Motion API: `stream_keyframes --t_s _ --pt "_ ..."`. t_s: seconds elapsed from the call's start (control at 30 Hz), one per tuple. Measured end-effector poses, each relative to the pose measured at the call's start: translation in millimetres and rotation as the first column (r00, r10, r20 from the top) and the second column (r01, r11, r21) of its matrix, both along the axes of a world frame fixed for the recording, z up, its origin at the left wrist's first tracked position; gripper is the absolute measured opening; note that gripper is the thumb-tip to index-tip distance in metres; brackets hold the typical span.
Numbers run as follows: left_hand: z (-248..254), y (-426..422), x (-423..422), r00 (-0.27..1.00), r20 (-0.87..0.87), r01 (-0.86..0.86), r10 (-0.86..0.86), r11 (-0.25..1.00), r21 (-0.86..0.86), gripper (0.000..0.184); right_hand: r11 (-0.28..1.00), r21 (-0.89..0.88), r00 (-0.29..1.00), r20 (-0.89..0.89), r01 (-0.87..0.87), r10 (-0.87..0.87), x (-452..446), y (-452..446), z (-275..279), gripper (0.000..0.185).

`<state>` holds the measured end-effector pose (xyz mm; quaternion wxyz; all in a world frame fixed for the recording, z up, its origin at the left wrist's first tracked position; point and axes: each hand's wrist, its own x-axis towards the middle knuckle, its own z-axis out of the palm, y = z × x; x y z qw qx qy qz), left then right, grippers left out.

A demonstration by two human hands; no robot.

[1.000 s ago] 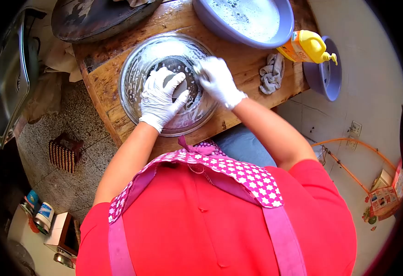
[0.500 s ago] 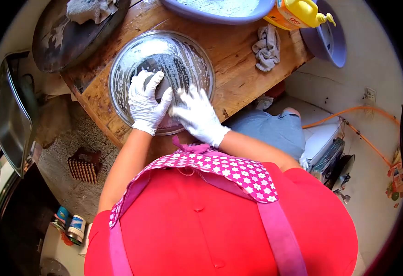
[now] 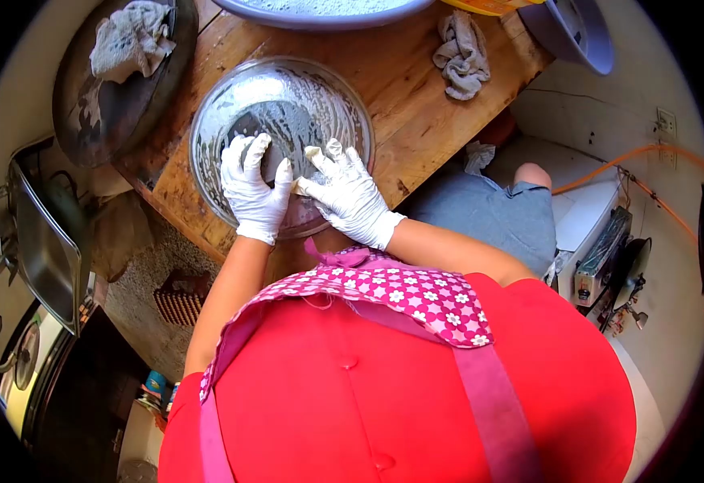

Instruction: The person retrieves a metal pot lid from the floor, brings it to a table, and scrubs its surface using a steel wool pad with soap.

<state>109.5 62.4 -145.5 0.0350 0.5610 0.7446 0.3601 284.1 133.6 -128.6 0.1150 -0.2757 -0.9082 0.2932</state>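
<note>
A round, see-through lid with a metal rim lies on the wooden table, streaked with white suds. White gloves cover both hands. My left hand is on the lid's left half, its fingers curled round the knob near the middle, which they mostly hide. Just to its right, my right hand rests on the lower part of the lid, fingers bent over something small and greyish, too hidden to name. The thumbs are close together.
A purple basin of sudsy water stands at the table's far edge. A crumpled cloth lies at the right. Another cloth sits on a dark round board. Another person's knee shows beyond the table's right side.
My right hand has swept from the lid's right side down to its lower part, near my left hand. My left hand stays at the knob. The view has shifted, bringing more of the dark board into sight.
</note>
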Motion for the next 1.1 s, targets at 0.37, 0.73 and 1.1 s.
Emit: stream_keyframes --t_s 0.37,0.73,1.1 --pt "1 0 1 0.999 0.011 0.032 -0.032 0.999 -0.036 0.045 0.969 -0.228 0.967 0.254 0.092 -0.032 -128 165 -35 0.038" --pt "2 1 0 1.0 0.004 0.027 -0.027 1.0 -0.011 0.045 0.8 -0.212 0.825 0.055 0.561 -0.563 1 97 -48 0.021" --pt "1 2 0 1.0 -0.015 0.008 -0.008 1.0 -0.002 0.044 0.927 -0.091 0.927 0.137 0.363 -0.349 16 107 -50 0.021"
